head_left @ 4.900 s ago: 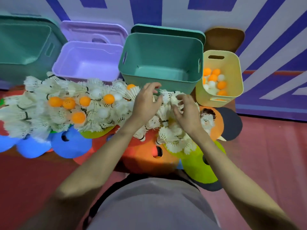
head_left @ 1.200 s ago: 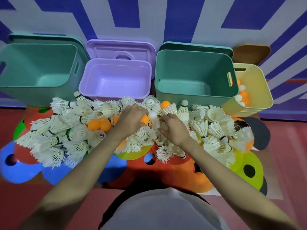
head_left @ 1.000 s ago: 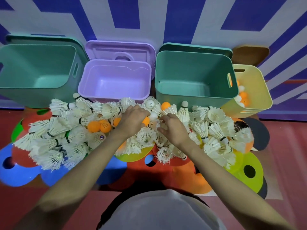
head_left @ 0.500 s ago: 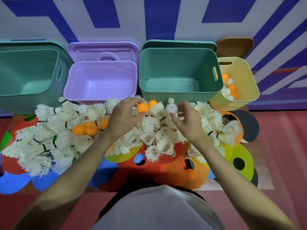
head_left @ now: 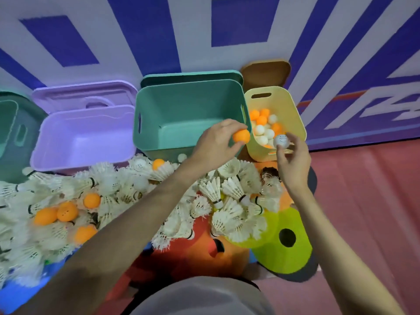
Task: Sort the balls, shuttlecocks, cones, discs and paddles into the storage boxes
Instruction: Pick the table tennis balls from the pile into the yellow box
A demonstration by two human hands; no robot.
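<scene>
The left hand (head_left: 216, 142) is pinching an orange ball (head_left: 241, 135) between thumb and curled fingertips, the ball protruding at the hand's right edge, over the near right corner of the green box (head_left: 188, 103). The right hand (head_left: 293, 160) is holding a white ball (head_left: 281, 140) at the tips of thumb and fingers, the ball sitting above the fingertips, over the near rim of the yellow box (head_left: 293, 110). Orange and white balls are lying inside that yellow box. Shuttlecocks (head_left: 218, 189) are lying heaped below both forearms, with loose orange balls (head_left: 66, 211) among them at left. A lime cone (head_left: 284, 246) is lying near the right forearm.
</scene>
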